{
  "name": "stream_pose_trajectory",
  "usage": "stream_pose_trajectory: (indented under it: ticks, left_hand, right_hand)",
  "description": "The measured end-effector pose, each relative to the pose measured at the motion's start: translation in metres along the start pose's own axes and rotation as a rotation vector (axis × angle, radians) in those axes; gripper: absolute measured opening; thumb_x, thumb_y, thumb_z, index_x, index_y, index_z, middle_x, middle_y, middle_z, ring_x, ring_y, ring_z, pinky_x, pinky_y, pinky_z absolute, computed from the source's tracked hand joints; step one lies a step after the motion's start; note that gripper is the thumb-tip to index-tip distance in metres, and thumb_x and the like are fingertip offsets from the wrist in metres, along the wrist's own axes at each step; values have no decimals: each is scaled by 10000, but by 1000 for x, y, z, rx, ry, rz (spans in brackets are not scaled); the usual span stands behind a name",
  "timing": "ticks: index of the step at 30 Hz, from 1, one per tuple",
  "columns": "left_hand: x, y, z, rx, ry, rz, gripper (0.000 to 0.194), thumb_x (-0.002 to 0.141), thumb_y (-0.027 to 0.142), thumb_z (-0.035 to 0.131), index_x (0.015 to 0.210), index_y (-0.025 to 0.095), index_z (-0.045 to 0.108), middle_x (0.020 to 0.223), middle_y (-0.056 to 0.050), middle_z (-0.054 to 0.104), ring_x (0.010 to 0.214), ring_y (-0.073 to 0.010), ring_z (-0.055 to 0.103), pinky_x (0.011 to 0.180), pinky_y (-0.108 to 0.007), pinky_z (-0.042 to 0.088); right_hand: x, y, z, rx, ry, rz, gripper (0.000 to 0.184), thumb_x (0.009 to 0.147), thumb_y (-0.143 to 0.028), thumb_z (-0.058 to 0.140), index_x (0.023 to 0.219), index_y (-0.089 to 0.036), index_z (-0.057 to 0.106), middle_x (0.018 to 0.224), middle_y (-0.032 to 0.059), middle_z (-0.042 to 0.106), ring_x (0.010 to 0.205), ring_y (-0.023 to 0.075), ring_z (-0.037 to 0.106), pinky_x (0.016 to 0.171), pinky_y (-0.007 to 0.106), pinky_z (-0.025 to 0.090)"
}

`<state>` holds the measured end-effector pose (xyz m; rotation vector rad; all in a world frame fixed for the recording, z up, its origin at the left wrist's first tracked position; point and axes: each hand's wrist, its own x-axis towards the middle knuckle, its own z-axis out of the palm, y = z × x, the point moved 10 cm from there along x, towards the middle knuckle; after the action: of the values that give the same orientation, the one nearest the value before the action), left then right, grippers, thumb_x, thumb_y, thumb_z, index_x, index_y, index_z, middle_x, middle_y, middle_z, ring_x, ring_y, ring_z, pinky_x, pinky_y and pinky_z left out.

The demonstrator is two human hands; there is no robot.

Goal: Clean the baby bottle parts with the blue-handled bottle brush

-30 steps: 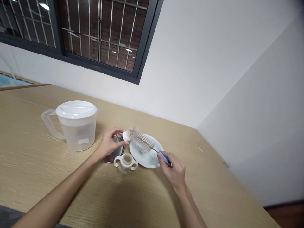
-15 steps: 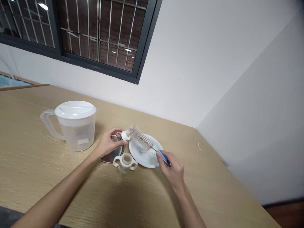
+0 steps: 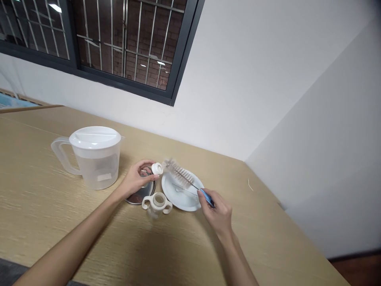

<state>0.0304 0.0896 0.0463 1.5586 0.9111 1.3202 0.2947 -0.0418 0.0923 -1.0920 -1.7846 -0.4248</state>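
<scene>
Between thumb and fingers, my left hand [image 3: 137, 178] holds a white bottle collar with a clear nipple [image 3: 157, 169], its ring end turned right. My right hand [image 3: 216, 212] is closed round the blue handle of a bottle brush [image 3: 180, 174]. The brush's bristly head points left, a little apart from the collar and above a pale blue-white plate [image 3: 190, 204]. Below my left hand lies a round shiny metal lid or dish [image 3: 135, 198], partly covered by the hand. An uncapped clear baby bottle with two white handles [image 3: 157, 201] stands in front of it.
A lidded translucent pitcher [image 3: 97, 163] with liquid inside stands at the left on the wooden table [image 3: 268, 238]. A thin pale strip [image 3: 250, 185] lies at the right. White walls and a barred window [image 3: 127, 43] are behind the table.
The brush tip has come away from the collar and moved slightly right with my right hand. The collar's open end now shows. My left hand has barely moved.
</scene>
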Motion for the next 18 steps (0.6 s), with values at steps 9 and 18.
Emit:
stream_pose_trajectory:
  ticks: [9, 18]
  left_hand:
    - [-4, -31, -1, -343, 68, -254, 535, 710, 442, 793, 1128, 160, 617, 1065, -93, 711, 931, -185, 655, 736, -251, 466]
    - [-8, -13, 13, -375, -40, -201, 522, 662, 321, 847, 1099, 176, 601, 1095, -81, 712, 988, -196, 650, 845, -289, 459]
  right_hand:
    - [1, -8, -4, 21, 28, -30, 102, 866, -158, 660, 967, -172, 654, 762, 27, 681, 586, 110, 593, 555, 233, 463]
    - [0, -7, -3, 10, 29, -28, 110, 856, -141, 675, 959, -170, 651, 758, 25, 678, 593, 109, 595, 564, 229, 463]
